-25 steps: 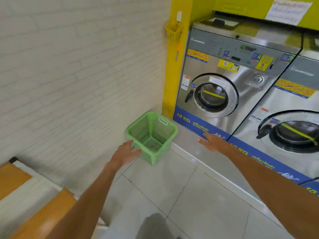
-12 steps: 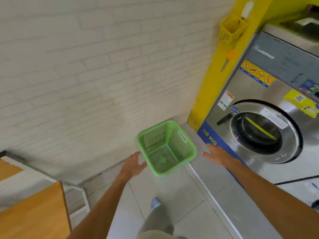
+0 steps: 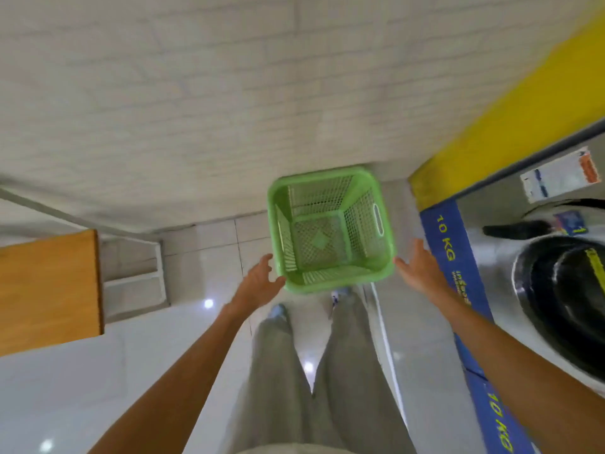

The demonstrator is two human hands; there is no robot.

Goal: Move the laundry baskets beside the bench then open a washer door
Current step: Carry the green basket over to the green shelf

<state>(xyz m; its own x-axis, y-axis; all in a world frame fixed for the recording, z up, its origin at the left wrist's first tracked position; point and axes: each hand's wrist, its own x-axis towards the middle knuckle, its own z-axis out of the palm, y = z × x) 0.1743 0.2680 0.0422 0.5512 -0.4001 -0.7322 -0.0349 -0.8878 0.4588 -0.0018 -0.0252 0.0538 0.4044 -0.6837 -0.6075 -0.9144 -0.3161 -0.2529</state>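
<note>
An empty green mesh laundry basket (image 3: 330,231) stands on the tiled floor near the wall corner. My left hand (image 3: 260,285) is open at its near left corner, fingers spread and just touching or nearly touching the rim. At the near right corner my right hand (image 3: 417,268) is open too, palm toward the basket. The wooden bench (image 3: 49,290) is at the left. The washer door (image 3: 569,299) at the right is closed, its black handle (image 3: 510,231) pointing left.
A white brick wall (image 3: 229,93) runs behind the basket. A yellow pillar (image 3: 510,126) stands by the washer's blue 10 KG base strip (image 3: 448,253). A raised grey step (image 3: 412,355) runs along the washers. My legs in grey trousers (image 3: 314,371) are below.
My view has tilted down and moved over the basket. Both hands have reached closer, one to each side of its near rim. The basket stays on the floor.
</note>
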